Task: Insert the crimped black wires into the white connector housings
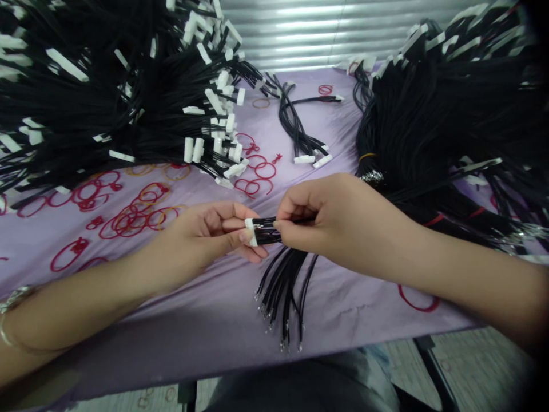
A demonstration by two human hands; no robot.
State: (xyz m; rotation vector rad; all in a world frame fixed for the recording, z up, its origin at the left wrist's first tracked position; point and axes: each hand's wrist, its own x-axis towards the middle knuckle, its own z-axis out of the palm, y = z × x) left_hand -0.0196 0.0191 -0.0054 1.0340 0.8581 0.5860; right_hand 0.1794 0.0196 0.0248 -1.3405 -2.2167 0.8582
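Observation:
Between thumb and fingers, my left hand (218,234) grips a white connector housing (251,232), held level above the cloth. Several black wires (266,230) run from the housing toward my right hand (319,214), whose thumb and forefinger pinch them close to it. Below my right hand, a bunch of black wires with bare metal terminals (285,297) fans down over the table's near part. Which single wire the right fingertips press is hidden.
A big heap of black cables with white connectors (206,109) lies at left, another bundle pile (429,114) at right. Red rubber bands (132,217) are scattered on the purple cloth (206,337). A small cable bundle (295,120) sits between the heaps, before window blinds (287,34).

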